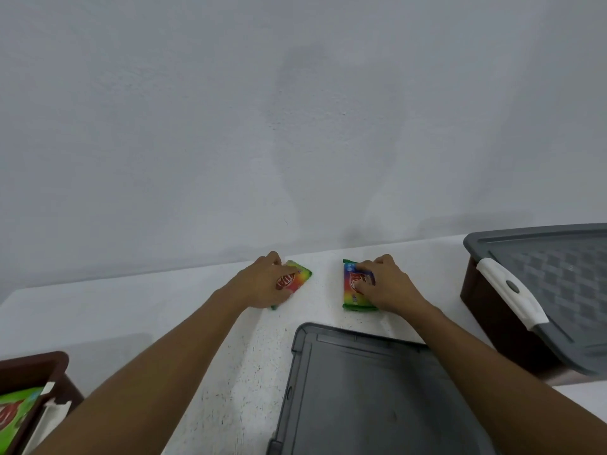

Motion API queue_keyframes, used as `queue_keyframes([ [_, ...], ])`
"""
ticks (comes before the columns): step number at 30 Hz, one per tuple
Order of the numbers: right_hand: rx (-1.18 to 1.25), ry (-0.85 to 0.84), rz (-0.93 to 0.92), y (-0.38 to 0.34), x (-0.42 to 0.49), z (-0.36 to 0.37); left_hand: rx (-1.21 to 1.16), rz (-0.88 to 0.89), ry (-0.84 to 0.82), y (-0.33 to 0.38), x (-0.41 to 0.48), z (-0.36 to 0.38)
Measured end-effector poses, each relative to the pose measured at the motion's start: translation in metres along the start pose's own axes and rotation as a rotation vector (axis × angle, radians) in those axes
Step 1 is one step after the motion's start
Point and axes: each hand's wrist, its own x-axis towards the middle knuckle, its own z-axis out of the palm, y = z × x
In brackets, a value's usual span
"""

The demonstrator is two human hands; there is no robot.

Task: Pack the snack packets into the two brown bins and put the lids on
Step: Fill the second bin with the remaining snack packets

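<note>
Fingers [368, 269] of our right hand [389, 285] curl down over the top of a rainbow snack packet [353, 287], thumb pressing its face, so it's a grasp on the packet w/ the packet flat on the white speckled counter [249, 356]. Our left hand [262, 284] does the same on a second rainbow packet [297, 277], fingers bent over its far edge, palm covering most of it; that one sits tilted. The 2 packets lie apart, bare counter btwn them, both near the back edge where the counter meets the grey wall [295, 110]. Just in front of the right packet lies a loose grey lid [371, 395], under our right forearm. At far right a brown bin [486, 310] w/ a grey lid on it [565, 290] and a white latch [512, 290]. At lower left an open brown bin [36, 366] w/ a green packet [16, 412] inside. Open counter runs btwn the left forearm and the loose lid.
</note>
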Motion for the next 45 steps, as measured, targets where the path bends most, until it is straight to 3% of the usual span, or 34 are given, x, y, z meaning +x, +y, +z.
queue_keyframes([
  [3, -0.094, -0.015, -0.065, 0.005, -0.002, -0.004, -0.066, -0.073, 0.081, 0.004, -0.002, -0.003],
  [6, -0.311, -0.03, -0.134, 0.008, -0.005, -0.015, 0.062, -0.065, 0.098, -0.001, -0.01, -0.01],
  [10, -0.498, -0.062, -0.19, -0.002, -0.004, -0.029, 0.093, 0.118, -0.058, -0.009, -0.02, -0.017],
  [13, -0.591, -0.114, -0.17, -0.012, 0.0, -0.031, 0.145, 0.117, -0.088, -0.012, -0.018, -0.014],
  [18, -0.305, -0.247, -0.164, -0.017, -0.005, -0.015, 0.191, 0.033, -0.112, -0.014, -0.019, -0.007],
  [23, -0.307, -0.131, -0.141, -0.028, -0.018, -0.023, 0.051, -0.047, -0.178, -0.011, -0.037, -0.018],
  [28, -0.066, -0.176, -0.129, -0.059, -0.035, -0.035, 0.094, 0.007, -0.181, -0.012, -0.064, -0.067],
  [35, -0.005, -0.119, -0.201, -0.134, -0.066, -0.024, 0.029, -0.011, -0.095, -0.045, -0.145, -0.12],
  [39, 0.073, -0.137, -0.247, -0.19, -0.089, -0.005, -0.029, -0.102, -0.041, -0.084, -0.209, -0.134],
  [45, 0.201, -0.201, -0.303, -0.279, -0.128, 0.026, -0.197, -0.059, -0.025, -0.156, -0.296, -0.142],
])
